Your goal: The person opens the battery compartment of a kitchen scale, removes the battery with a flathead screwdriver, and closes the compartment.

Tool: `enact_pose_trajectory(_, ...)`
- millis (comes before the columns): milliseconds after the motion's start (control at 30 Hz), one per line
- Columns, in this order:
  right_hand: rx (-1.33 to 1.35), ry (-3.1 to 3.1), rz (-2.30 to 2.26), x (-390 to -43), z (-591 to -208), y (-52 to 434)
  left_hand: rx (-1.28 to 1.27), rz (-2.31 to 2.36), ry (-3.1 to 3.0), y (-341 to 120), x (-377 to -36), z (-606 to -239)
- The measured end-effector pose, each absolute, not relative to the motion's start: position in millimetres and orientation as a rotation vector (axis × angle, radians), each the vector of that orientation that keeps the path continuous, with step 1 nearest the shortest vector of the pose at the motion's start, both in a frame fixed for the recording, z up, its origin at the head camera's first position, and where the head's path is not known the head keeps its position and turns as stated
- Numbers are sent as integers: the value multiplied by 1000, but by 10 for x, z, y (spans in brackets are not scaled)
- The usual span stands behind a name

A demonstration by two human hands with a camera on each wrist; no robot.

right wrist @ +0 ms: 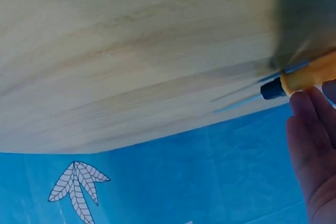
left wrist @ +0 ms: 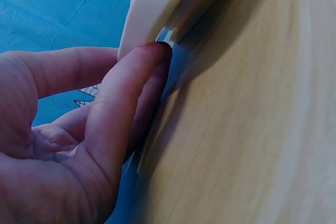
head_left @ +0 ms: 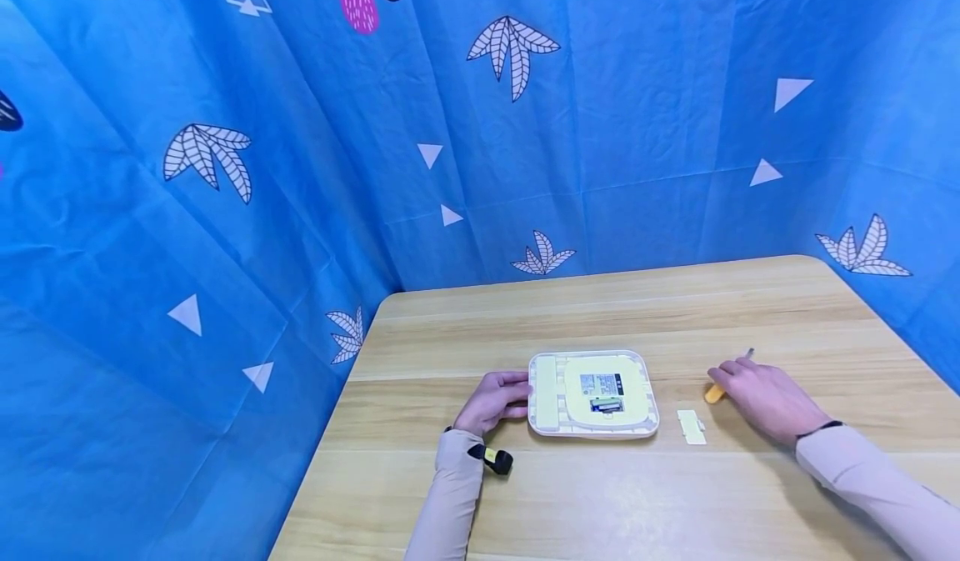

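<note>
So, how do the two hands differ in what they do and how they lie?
The left hand rests at the left edge of the white device, a fingertip pressed against its rim; the right hand lies apart from the device, over the orange-handled tool. The left hand's fingers are loosely bent against the device, while the right hand lies flatter, its fingers touching the tool's handle. Both rest on the table in beige sleeves.

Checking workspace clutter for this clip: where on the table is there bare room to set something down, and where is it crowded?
Bare wood lies along the table behind the white device, and along the near edge between the two sleeves. It is crowded mid-table: the left hand touches the device's left edge, a small white cover lies to its right, and the right hand rests on a yellow-handled screwdriver.
</note>
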State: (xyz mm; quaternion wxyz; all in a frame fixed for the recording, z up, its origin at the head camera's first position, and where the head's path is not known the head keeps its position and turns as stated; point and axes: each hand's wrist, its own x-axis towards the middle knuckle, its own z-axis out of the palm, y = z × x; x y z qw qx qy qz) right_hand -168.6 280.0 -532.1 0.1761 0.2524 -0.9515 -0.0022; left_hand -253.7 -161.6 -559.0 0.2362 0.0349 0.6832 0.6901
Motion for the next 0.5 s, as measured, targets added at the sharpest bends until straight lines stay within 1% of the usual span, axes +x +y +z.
enact_pose_trajectory(200,644,-2729,150,-1704,-5161,2671,92,1890,1874,-1618,-2536,-5587)
enact_pose_trajectory(500,641,-2715,381,-1714,-4935,2344,106,1885,1875,-1624,-2530,-5576)
